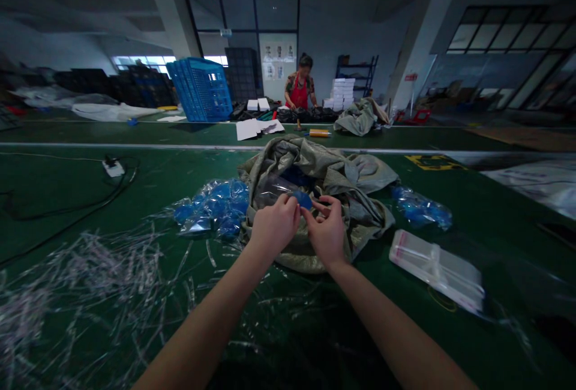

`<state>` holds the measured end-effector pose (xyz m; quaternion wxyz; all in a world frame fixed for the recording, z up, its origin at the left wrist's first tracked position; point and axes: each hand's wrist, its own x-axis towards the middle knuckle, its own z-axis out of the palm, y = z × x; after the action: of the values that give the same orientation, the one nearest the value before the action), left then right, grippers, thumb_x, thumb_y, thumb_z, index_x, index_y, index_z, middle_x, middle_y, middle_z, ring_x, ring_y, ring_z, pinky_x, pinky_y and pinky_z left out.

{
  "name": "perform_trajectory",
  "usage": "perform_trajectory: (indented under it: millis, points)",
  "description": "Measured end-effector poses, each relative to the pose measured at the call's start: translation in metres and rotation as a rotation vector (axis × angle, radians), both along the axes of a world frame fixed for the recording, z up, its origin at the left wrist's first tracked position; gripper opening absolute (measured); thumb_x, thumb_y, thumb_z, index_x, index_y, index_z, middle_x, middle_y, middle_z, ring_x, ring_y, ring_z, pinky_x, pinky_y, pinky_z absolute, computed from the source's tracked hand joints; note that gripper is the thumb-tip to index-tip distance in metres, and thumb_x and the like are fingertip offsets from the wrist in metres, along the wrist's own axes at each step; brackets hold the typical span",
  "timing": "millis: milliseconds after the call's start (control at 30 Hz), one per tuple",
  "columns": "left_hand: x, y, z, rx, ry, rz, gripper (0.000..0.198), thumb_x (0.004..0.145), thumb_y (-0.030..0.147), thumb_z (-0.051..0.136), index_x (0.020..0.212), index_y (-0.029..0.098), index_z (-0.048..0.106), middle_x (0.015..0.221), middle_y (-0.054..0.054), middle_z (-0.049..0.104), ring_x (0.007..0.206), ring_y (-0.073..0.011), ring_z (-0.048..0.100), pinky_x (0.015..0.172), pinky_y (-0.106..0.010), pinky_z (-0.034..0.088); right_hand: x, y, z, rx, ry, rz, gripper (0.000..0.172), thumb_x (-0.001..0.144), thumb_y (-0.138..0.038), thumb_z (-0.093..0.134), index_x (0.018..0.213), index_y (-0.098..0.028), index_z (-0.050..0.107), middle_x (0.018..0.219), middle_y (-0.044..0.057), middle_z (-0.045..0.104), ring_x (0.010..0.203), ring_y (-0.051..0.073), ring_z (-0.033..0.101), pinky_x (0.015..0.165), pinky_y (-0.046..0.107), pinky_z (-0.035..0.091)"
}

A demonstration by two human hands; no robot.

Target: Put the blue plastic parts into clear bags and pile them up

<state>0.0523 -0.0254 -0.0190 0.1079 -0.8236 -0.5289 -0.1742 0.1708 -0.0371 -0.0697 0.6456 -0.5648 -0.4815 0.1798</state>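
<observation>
My left hand [274,225] and my right hand [328,231] meet over an open grey-green sack [360,180] on the green table. Both are closed in a pinch on a small blue round piece [302,199] in a clear plastic bag [270,191] that stretches up and left from my left hand. The inside of the sack is dark, with something blue showing. A heap of bagged blue pieces [213,207] lies just left of the sack. A smaller heap of bagged blue pieces [420,207] lies to its right.
A stack of clear empty bags [436,270] lies at the right. Torn clear plastic strips [90,276] litter the left and near table. A power strip [113,167] with black cables sits far left. Across the aisle a person [300,85] works beside a blue crate [200,89].
</observation>
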Motion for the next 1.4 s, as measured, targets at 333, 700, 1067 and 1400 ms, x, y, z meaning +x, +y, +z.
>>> perform_trajectory:
  millis: [333,700,1067,1400]
  points:
    - [0.006,-0.004,-0.006,0.044,0.011,-0.063,0.039,0.098,0.036,0.022,0.100,0.021,0.058,0.099,-0.007,0.057,0.071,-0.0176,0.062,0.052,-0.026,0.038,0.000,-0.001,0.003,0.038,0.137,0.060,0.056,0.075,-0.032,0.066,0.126,-0.018,0.048,0.107,0.013,0.070,0.076,0.018,0.068,0.067,0.030,0.053]
    - [0.014,-0.013,-0.004,-0.028,-0.098,-0.022,0.036,0.095,0.041,0.031,0.103,0.020,0.059,0.103,-0.010,0.060,0.077,-0.0186,0.063,0.058,-0.026,0.042,-0.001,0.006,0.006,-0.059,0.800,0.247,0.097,0.063,-0.039,0.078,0.145,-0.021,0.029,0.057,-0.010,0.056,0.036,0.004,0.037,0.033,0.015,0.030]
    - [0.012,0.005,-0.019,-0.141,-0.323,-0.131,0.027,0.093,0.032,0.041,0.086,0.019,0.064,0.089,-0.007,0.067,0.081,-0.0175,0.064,0.073,-0.027,0.045,0.002,0.004,0.014,-0.067,0.767,0.242,0.093,0.066,-0.043,0.076,0.144,-0.021,0.031,0.057,-0.011,0.051,0.032,0.003,0.032,0.028,0.016,0.024]
    - [-0.008,0.017,-0.008,-0.431,-0.311,-0.391,0.023,0.078,0.023,0.050,0.087,0.020,0.071,0.088,-0.005,0.070,0.081,-0.0187,0.064,0.075,-0.028,0.047,0.013,0.006,0.020,0.021,0.584,0.245,0.104,0.063,-0.032,0.078,0.148,-0.030,0.019,0.122,0.008,0.065,0.038,0.003,0.043,0.029,0.018,0.037]
